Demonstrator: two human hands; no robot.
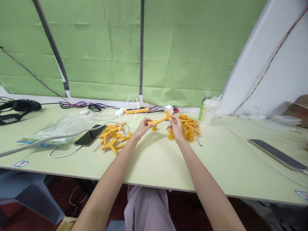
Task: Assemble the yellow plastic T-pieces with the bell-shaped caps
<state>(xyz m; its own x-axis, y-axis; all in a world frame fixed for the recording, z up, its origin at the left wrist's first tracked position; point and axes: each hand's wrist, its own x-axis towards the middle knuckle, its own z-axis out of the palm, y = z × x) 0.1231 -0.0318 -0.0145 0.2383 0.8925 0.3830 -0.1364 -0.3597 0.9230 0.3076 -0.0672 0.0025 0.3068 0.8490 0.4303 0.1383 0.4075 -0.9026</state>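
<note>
My left hand (143,127) pinches a yellow plastic corkscrew body (154,124) above the table. My right hand (176,127) is closed on a yellow T-shaped corkscrew handle (167,115), whose shaft points left and meets the body; how far it goes in I cannot tell. To the left of my hands lies a pile of yellow corkscrew handles (112,146), some with metal spirals showing. Behind and beside my right hand is a heap of yellow plastic parts (190,122), with hollow bell-shaped pieces (190,135) standing at its near side.
A black phone (89,136) on a white cable and a clear plastic bag (64,128) lie left. Behind my hands sits a yellow power strip (137,110) with chargers. A lidded cup (209,109) stands back right; another phone (278,154) lies far right. Headphones (19,107) rest far left.
</note>
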